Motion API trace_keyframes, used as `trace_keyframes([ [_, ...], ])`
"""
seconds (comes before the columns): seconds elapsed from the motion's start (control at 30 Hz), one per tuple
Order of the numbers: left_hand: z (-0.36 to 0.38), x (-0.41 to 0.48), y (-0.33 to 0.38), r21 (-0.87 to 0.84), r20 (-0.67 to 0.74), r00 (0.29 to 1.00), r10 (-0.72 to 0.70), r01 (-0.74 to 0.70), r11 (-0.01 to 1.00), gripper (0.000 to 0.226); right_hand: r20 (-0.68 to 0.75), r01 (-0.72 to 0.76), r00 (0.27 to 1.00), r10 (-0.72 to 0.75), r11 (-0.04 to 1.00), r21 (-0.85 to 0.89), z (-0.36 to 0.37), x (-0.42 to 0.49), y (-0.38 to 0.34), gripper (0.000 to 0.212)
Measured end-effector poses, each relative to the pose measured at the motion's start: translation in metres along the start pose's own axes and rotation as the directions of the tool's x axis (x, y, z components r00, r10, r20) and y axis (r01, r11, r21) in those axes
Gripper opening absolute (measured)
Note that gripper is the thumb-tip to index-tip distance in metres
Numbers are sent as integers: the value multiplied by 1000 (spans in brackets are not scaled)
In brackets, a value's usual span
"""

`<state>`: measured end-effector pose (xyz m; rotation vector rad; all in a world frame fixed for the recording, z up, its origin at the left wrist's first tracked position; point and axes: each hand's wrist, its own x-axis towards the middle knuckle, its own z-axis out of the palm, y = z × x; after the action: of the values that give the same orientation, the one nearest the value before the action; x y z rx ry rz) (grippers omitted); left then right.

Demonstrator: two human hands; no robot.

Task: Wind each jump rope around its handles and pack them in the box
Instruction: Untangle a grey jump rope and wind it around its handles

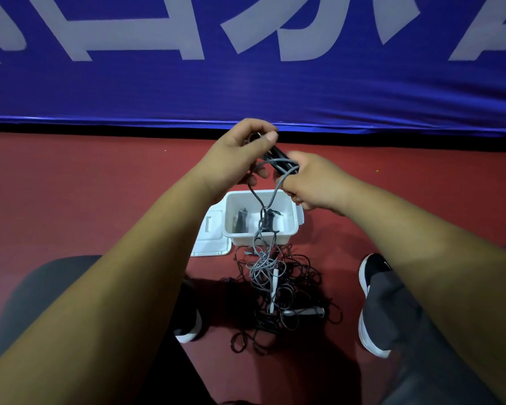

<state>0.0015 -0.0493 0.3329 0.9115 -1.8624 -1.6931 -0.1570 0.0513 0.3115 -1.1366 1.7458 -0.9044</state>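
My left hand (240, 153) grips the upper end of two black jump rope handles (278, 159) held together above the box. My right hand (313, 182) is closed on the grey rope (270, 200) beside the handles' lower end, where a loop goes around them. The grey rope hangs down over the white box (292, 213) to a tangled pile of grey and black ropes (278, 287) on the floor. Two wound black bundles lie inside the box. White handles (275, 285) lie in the pile.
The box's white lid (209, 238) lies flat at its left side on the red floor. A blue banner with white letters (246, 83) stands just behind. My two shoes (371, 302) and grey-trousered knees flank the pile.
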Motion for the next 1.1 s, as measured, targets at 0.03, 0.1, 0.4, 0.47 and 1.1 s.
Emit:
trace_keyframes([
  [0.03, 1, 0, -1, 15, 33, 999, -11, 11, 1000, 39, -7, -4, 1000, 4, 1000, -4, 0, 0, 0, 29],
  [0.1, 4, 1, -4, 30, 62, 996, -57, 55, 998, 75, -26, -9, 1000, 9, 1000, -24, -1, 0, 1, 34],
  [0.4, 5, 2, -10, 146, 130, 989, -68, 48, 988, 84, -5, -112, 994, 112, 994, 13, -3, 4, 5, 21],
  [0.47, 5, 0, -8, 125, 112, 993, -49, 35, 992, 81, 52, -116, 992, 112, 990, 78, -5, 3, 3, 25],
  [1.1, -2, 1, 1, -106, 46, 999, 26, -21, 994, 42, 213, -118, 975, 65, 962, 246, -11, -7, -7, 26],
])
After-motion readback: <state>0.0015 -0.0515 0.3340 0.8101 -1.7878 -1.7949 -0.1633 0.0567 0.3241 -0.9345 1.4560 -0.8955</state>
